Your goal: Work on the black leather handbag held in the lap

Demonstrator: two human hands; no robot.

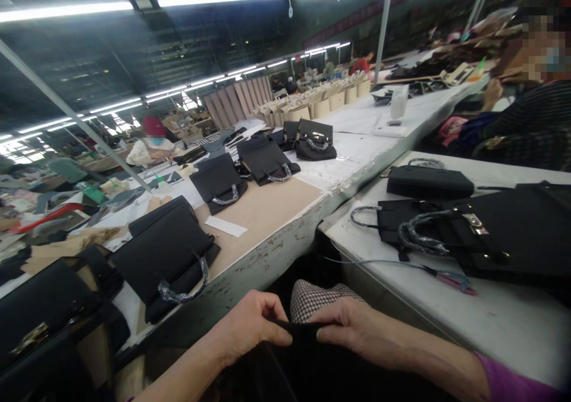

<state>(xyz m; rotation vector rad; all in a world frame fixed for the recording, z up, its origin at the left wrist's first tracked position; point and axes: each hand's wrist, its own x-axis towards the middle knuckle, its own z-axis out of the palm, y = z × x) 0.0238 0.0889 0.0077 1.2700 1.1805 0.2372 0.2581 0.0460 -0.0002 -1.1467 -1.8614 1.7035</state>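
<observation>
Low in the head view, my left hand pinches the upper edge of a black bag between thumb and fingers. My right hand grips the same edge a short way to the right, thumb towards me. Below the hands the bag runs into deep shadow, so its shape and lower part cannot be made out. Checked cloth shows just beyond my fingers. To the left, a black handbag with a plastic-wrapped handle lies on the long worktable.
More black handbags line the long table, with a white strip among them. On the right table, another black handbag lies beside a thin cable. One person sits at right; another works across the table.
</observation>
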